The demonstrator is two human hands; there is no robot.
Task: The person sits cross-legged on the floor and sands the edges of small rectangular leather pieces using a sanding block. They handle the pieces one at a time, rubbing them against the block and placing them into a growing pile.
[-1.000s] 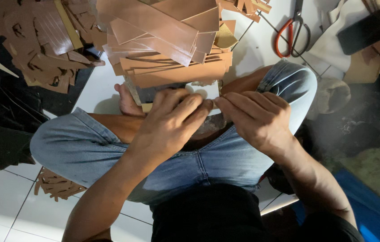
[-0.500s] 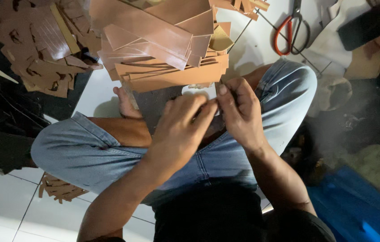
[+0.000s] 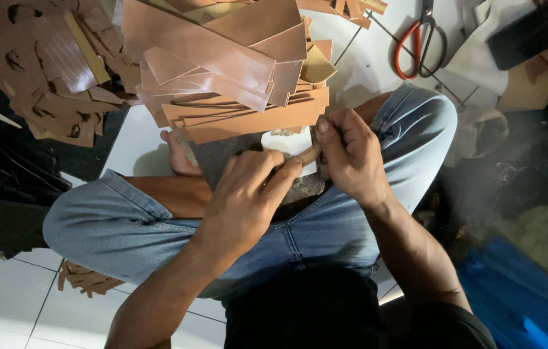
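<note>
Head view, left to right: pile of brown cut scraps (image 3: 41, 71) top left on the floor, dark sheets (image 3: 2, 187) below it. Stack of long brown strips (image 3: 235, 84) sits just past the person's bare foot (image 3: 180, 158). Person sits cross-legged in jeans (image 3: 125, 220) on white floor tiles (image 3: 2, 310). Dark slab (image 3: 222, 158) rests on the lap, white piece (image 3: 287, 142) on it. Left hand (image 3: 248, 194) fingers closed narrow, pinching one end of a small tan strip (image 3: 307, 155) over the slab. Right hand (image 3: 351, 155) fingers also curled tight on the strip's other end, thumb up. Both hands touching at the strip. Red-handled scissors (image 3: 419, 42) lie top right on the floor, well apart. Blue sheet (image 3: 519, 297) bottom right.
</note>
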